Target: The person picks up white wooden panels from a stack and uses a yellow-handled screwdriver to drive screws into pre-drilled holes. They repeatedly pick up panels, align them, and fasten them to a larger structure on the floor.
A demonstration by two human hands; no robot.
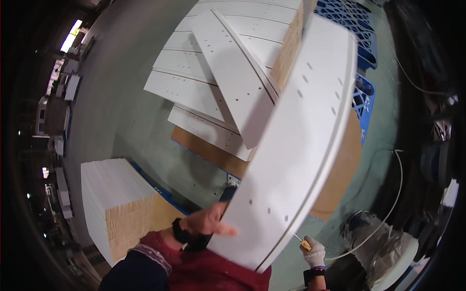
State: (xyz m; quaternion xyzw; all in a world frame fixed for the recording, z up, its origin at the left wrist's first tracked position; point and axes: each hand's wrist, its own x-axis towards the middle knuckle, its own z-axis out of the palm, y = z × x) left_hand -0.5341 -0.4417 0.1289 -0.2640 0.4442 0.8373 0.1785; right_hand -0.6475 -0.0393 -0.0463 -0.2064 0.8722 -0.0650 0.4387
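A long white panel (291,145) with small drilled holes and a groove along one edge slants up in front of me, its near end by my body. My left hand (208,220), bare, grips its left edge, thumb on the white face and the other fingers hidden beneath. Off the panel's lower right side is my right hand (314,254) in a white glove. It is closed round the yellow handle of a screwdriver (305,244), whose thin shaft points toward the panel's grooved edge. The tip is hard to make out.
Beyond lie white drilled panels (189,65), one loose panel (238,82) set diagonally over them. Brown board (208,150) shows below. At left stands a stack of white boards (114,186). Blue pallets (366,94) are at far right; a pale hose (400,179) curves across the right side.
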